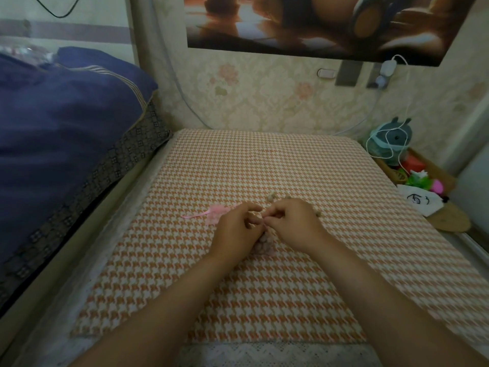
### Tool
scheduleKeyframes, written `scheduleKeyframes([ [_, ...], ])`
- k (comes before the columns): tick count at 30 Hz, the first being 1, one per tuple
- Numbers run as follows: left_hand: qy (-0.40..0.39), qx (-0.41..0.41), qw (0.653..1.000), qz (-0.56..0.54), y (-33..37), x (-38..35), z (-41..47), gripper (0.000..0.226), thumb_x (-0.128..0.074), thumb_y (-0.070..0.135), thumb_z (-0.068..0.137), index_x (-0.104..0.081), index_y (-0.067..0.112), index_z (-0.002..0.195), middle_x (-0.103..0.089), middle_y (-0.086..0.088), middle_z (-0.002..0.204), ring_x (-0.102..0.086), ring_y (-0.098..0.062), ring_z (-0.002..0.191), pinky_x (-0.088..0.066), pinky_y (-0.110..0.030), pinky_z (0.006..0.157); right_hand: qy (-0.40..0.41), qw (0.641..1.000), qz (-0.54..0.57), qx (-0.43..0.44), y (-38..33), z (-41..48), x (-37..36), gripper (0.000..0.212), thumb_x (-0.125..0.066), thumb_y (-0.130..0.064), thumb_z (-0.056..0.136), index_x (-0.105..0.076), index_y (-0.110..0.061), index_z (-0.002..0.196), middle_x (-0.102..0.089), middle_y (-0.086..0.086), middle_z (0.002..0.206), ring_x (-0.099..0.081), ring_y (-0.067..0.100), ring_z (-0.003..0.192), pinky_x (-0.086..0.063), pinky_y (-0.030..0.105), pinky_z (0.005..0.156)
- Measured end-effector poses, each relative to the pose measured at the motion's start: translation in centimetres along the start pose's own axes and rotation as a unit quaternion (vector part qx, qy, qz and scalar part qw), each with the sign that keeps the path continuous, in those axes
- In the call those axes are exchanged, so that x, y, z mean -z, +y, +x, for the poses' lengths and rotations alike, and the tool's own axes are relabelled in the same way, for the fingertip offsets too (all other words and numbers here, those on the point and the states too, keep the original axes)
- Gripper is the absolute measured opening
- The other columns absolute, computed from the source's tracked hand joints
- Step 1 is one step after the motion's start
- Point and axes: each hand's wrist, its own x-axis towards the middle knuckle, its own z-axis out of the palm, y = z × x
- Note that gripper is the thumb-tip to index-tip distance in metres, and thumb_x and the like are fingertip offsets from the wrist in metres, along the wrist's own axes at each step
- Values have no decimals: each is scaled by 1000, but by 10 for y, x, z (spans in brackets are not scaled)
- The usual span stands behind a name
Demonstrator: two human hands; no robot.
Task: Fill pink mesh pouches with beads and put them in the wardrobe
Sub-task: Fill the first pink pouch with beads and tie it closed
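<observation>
Both your hands meet over the middle of the houndstooth mat (264,160); forearms reach in from its near edge.

Left hand (235,229): fingers curled in at the neck of the filled pouch (264,245), grasping it; thumb hidden.

Right hand (293,221): thumb and fingertips pinched on a pink ribbon end at that same neck; clenched tight, knuckles up.

Filled pouch: lying on the mat's centre, its bulging lumpy body showing just below and between the two hands.

Empty pouch (215,214): flat on the mat, just beside your left hand on the mat's left half; ribbon trailing further left.

Loose beads (271,197): small pale cluster on the mat just beyond the hands; a few more at the right hand's outer edge.

Blue quilt (66,123): heaped off the mat's left side; plush toy (391,139) off its far right corner, a white cable looped over it.
</observation>
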Motion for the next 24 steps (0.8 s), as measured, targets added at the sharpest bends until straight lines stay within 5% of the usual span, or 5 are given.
scheduleKeyframes([
  [3, 12, -15, 1000, 21, 5, -2, -5, 13, -72, 21, 83, -73, 27, 94, -70, 14, 80, -59, 5, 67, -49, -14, 64, 2, 994, 62, -88, 1, -1, -3, 12, -73, -15, 85, -77, -21, 74, -67, -8, 56, -58, -1, 43, -53, 27, 55],
  [8, 28, 29, 999, -4, 10, -9, -8, 5, -76, 20, 81, -78, 22, 85, -67, 16, 74, -58, 9, 69, -43, -7, 67, 1, 992, 73, -107, 2, -2, -2, 13, -73, -15, 86, -75, -20, 74, -71, 1, 66, -61, 9, 50, -60, 34, 58],
  [17, -4, 74, 996, -47, 8, -9, -6, 7, -76, 17, 82, -79, 19, 88, -70, 14, 76, -59, 13, 66, -41, -2, 63, -66, 972, -188, 129, 9, -10, 19, 3, -69, -35, 89, -71, -36, 89, -54, -22, 123, -48, -7, 90, -48, 29, 85],
  [21, -22, 48, 995, -83, 7, -10, -6, 6, -75, 14, 82, -80, 18, 85, -69, 18, 70, -60, 14, 62, -42, -4, 60, -45, 973, -151, 168, 9, -8, 14, 5, -70, -28, 88, -73, -32, 89, -61, -15, 112, -56, 4, 108, -48, 30, 89],
  [24, -28, 44, 994, -101, 3, -9, -6, 6, -77, 11, 81, -79, 15, 84, -69, 17, 71, -59, 15, 63, -43, -5, 62, -25, 978, -117, 172, 11, -6, 12, 6, -75, -24, 86, -77, -29, 89, -65, -15, 91, -52, -8, 84, -41, 19, 79],
])
